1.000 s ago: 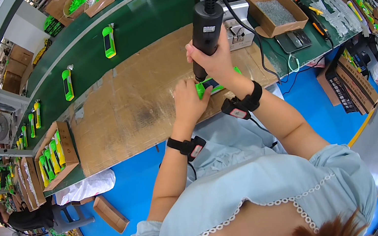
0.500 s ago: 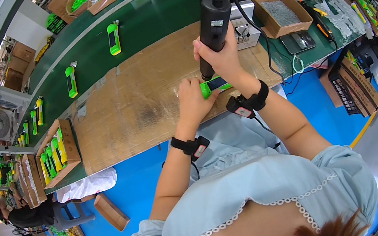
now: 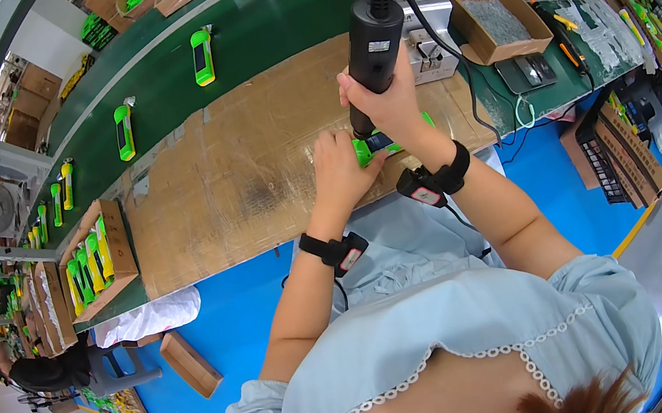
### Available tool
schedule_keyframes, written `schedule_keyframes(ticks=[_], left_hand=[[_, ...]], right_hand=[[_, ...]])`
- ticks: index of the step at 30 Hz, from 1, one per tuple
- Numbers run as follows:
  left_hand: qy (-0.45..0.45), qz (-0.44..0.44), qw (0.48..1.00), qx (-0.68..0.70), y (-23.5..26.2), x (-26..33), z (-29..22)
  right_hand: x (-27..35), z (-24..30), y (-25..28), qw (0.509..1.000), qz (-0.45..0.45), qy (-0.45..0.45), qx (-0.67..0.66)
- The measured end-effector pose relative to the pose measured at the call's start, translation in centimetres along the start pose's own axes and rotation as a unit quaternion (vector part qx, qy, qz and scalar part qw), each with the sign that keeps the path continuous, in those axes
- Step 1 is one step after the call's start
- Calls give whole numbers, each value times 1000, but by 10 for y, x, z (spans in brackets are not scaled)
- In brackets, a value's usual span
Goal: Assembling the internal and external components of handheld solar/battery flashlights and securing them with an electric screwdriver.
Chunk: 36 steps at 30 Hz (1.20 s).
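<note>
Green-cased device (image 3: 380, 142) on the brown cardboard sheet (image 3: 228, 167), close to the worktop's (image 3: 273, 19) front edge, toward the sheet's right end. Dark panel facing up. Left hand (image 3: 337, 170) grasps the device's left end: fingers at that end, thumb along the side nearer the front edge. Right hand (image 3: 393, 104) clenched round a black powered driver (image 3: 372, 42), above the device, driver nose down at the device's left end, just beside the left fingertips.

Hard to see: driver nose meets the device behind the left fingers, so contact can't be told. Right hand and wrist cover much of the device's right half; only its green right end shows past the wrist. Right fingers partly behind the driver. Driver top and its cable run toward the upper picture border, cable hanger cut off there.

Grey metal fixture (image 3: 427, 24) beyond the sheet's right end, partly blocked by the cable (image 3: 436, 36). Carton of small grey pieces (image 3: 511, 51) right of it, pieces too small to identify. Carton of green and yellow devices (image 3: 120, 242) at the worktop's front left corner.
</note>
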<state>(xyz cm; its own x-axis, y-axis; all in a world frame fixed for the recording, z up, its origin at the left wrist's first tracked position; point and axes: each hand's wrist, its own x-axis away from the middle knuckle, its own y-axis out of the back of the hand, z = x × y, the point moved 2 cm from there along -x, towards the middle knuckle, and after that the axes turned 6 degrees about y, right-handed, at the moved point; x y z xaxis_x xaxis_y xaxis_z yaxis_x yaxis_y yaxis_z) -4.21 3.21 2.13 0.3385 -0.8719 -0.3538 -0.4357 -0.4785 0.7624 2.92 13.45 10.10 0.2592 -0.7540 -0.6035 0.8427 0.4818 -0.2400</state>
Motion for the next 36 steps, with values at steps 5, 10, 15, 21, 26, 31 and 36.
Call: schedule_keyframes(ticks=[5,10,15,21,26,31,36], left_hand=[[7,9,1000,10,3,-2,2],[9,3,1000,15,2,1,3],[20,5,1000,10,4,0,2],[12,62,997,-35,0,-3,9],[3,81,990,-114,-7,4,7],[-39,-66,988,-130,-4,18,0],[-36,-46,977,-204,0,29,-7]], right_hand=[[-6,-1,-5,999,28,-22,14],[-5,-6,-3,997,40,-58,-8],[-1,-8,-7,997,49,-52,-8],[2,1,5,994,66,-64,-50],[-7,41,29,998,14,10,-57],[-12,59,82,998,28,40,-30],[6,58,114,999,34,-22,1]])
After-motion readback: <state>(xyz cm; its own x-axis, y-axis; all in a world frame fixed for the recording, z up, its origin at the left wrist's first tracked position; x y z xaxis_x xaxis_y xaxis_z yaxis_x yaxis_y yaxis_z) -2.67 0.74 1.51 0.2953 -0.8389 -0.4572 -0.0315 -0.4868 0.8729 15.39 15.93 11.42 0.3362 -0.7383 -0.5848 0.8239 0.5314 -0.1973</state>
